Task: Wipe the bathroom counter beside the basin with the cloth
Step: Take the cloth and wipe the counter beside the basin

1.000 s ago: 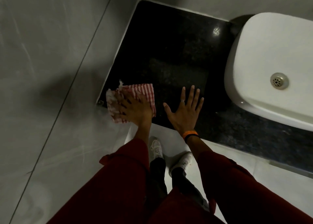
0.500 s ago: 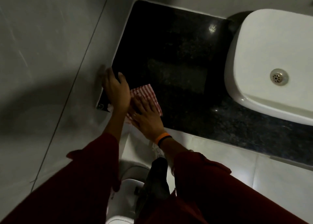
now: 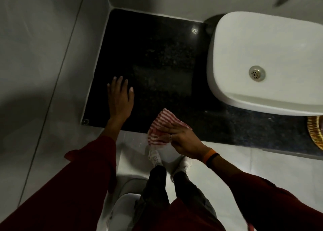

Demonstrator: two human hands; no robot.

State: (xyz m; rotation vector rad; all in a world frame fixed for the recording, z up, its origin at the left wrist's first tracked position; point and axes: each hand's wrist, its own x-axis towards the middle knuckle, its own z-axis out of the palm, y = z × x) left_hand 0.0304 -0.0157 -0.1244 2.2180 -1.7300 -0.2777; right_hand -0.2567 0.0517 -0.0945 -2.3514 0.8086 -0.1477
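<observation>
Her right hand [image 3: 183,141] pinches the red-striped cloth [image 3: 160,129] at the black granite counter's [image 3: 157,56] front edge, six o'clock. The left hand [image 3: 120,99], fingers spread flat, presses at nine o'clock; the white basin [image 3: 262,56] sits at three.

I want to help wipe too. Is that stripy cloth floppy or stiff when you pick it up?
Probably floppy: the striped cloth bunches and folds under the right hand, part drooping past the counter edge. It looks thin, so likely light.
</observation>
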